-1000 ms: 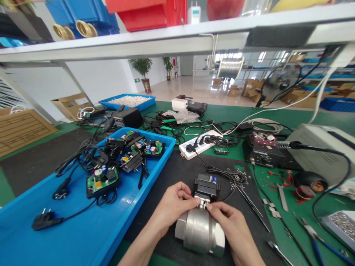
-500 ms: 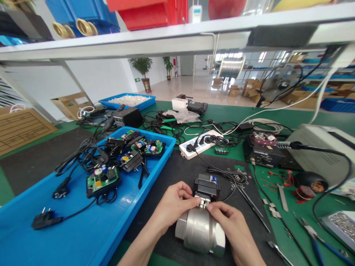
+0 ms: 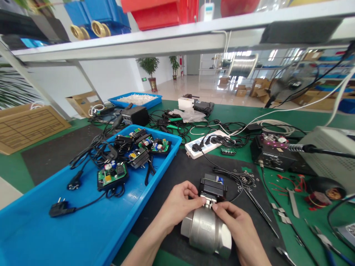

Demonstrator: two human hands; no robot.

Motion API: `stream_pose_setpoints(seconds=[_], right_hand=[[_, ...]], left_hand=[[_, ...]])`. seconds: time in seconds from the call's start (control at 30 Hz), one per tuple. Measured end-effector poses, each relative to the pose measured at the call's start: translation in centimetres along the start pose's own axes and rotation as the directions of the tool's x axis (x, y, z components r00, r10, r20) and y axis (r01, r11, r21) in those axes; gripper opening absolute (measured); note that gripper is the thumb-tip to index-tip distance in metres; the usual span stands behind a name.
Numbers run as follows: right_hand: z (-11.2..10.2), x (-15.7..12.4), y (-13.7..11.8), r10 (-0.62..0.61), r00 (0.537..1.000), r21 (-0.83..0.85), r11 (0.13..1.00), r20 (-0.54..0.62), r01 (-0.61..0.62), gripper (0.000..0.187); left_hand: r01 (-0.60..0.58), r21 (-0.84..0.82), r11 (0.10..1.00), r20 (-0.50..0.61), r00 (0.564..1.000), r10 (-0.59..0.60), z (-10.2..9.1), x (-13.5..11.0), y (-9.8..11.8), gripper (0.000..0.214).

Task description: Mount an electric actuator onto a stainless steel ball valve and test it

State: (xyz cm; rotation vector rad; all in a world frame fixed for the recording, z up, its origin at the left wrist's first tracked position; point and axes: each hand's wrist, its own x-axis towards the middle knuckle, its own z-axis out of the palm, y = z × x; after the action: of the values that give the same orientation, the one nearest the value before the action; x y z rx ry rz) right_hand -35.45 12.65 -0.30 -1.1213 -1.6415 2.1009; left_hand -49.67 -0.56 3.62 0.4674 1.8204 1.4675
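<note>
A stainless steel valve body lies on a black mat near the table's front edge. A small black actuator box sits on top of it, with a thin black cable running off to the right. My left hand pinches the metal neck between box and valve from the left. From the right, my right hand pinches the same neck with thumb and forefinger and rests on the valve. Whatever small part the fingertips press is hidden.
A long blue tray on the left holds several circuit boards with black cords and plugs. A white power strip, tangled cables, a soldering station, tweezers, pliers and loose small parts lie to the right. A grey unit stands far right.
The view has shifted slightly to the left, so everything sits a little further right in the picture. Both hands keep the same pinch on the valve's neck.
</note>
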Motion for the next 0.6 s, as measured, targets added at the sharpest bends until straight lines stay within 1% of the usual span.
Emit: stream_pose_setpoints(seconds=[0.13, 0.37, 0.47, 0.6], right_hand=[[0.27, -0.28, -0.16, -0.025, 0.999, -0.003, 1.0, -0.024, 0.025, 0.051], [0.27, -0.49, -0.44, -0.062, 0.998, -0.038, 0.997, -0.027, 0.061, 0.048], [0.17, -0.46, -0.4, -0.079, 0.997, -0.034, 0.996, -0.01, 0.079, 0.048], [-0.27, -0.01, -0.22, -0.048, 0.998, -0.043, 0.998, 0.049, 0.05, 0.049]], left_hand=[[0.018, 0.042, 0.999, -0.006, 1.0, -0.018, 0.09, 0.14, 0.12, 0.037], [-0.001, 0.033, 0.999, -0.021, 1.0, 0.001, 0.19, -0.02, 0.19, 0.039], [-0.004, 0.01, 1.0, -0.012, 1.0, 0.004, 0.09, -0.19, 0.14, 0.038], [-0.014, -0.001, 1.0, -0.007, 1.0, 0.014, -0.03, -0.07, 0.09, 0.037]])
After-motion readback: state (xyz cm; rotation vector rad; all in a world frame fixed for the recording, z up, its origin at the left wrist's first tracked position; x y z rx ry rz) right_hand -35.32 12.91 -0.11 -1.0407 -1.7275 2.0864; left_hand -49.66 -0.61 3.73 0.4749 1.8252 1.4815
